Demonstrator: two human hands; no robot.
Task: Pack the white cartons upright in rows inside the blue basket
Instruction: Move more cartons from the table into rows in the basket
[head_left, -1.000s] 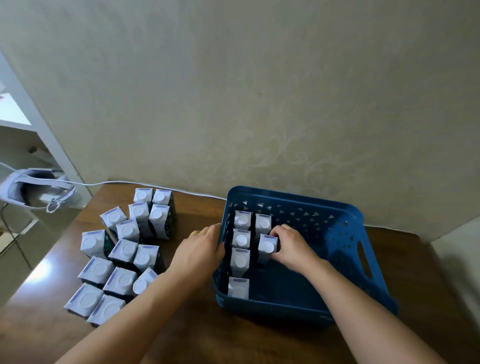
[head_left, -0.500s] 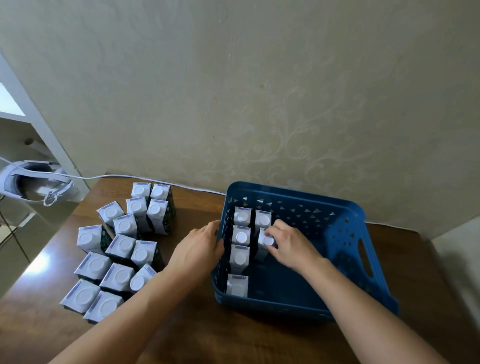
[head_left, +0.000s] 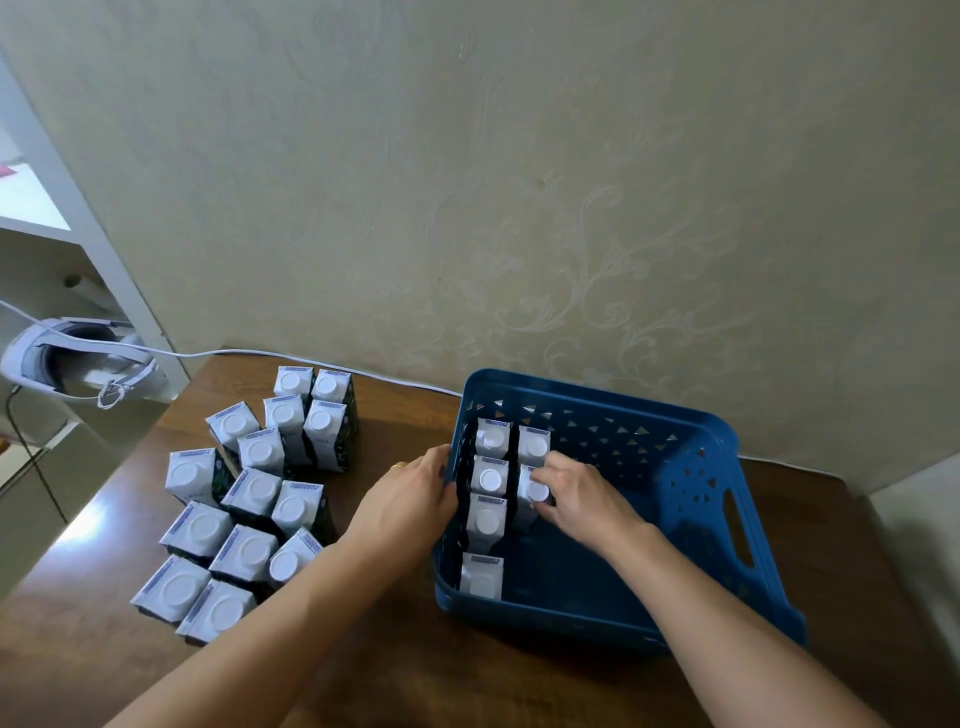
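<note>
six cartons are standing in the blue basket (head_left: 691, 467) – right hand (head_left: 582, 501) is pinching the sixth carton (head_left: 532, 493), left hand (head_left: 410, 501) is gripping the rim – over a dozen cartons on the table (head_left: 244, 499) are still waiting

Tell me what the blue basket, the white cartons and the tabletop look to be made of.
Blue basket: moulded plastic, semi-matte; uniform colour, triangular cut-outs and a moulded handle slot.
White cartons: probably coated paperboard with round plastic caps; sharp folded edges, printed sides, smooth white tops.
Tabletop: dark wood or wood-look laminate, glossy; grain lines and a bright window glare. Which of the two cannot be told.
</note>
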